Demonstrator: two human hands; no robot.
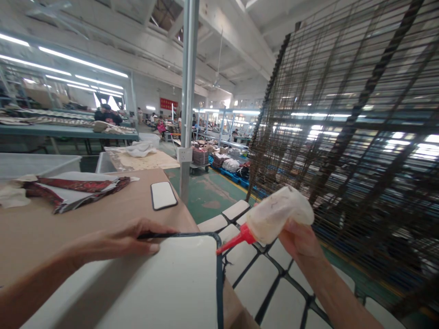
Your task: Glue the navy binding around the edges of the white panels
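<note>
My left hand [137, 242] grips the far edge of a large white panel [171, 283] with a dark rim, thumb on top of it. My right hand [300, 237] is closed round a translucent squeeze bottle [279, 212], tilted down to the left. The bottle's red nozzle [236, 238] points at the dark rim near the panel's far right corner. Beyond the panel, a small white panel with a dark edge [163, 195] lies on the brown table [137, 214].
Several white panels [255, 272] lie low at the right, beside a large wire rack [343, 114]. Patterned cloth [82, 187] is on the table at left. A grey post [187, 100] stands past the table. People are in the background.
</note>
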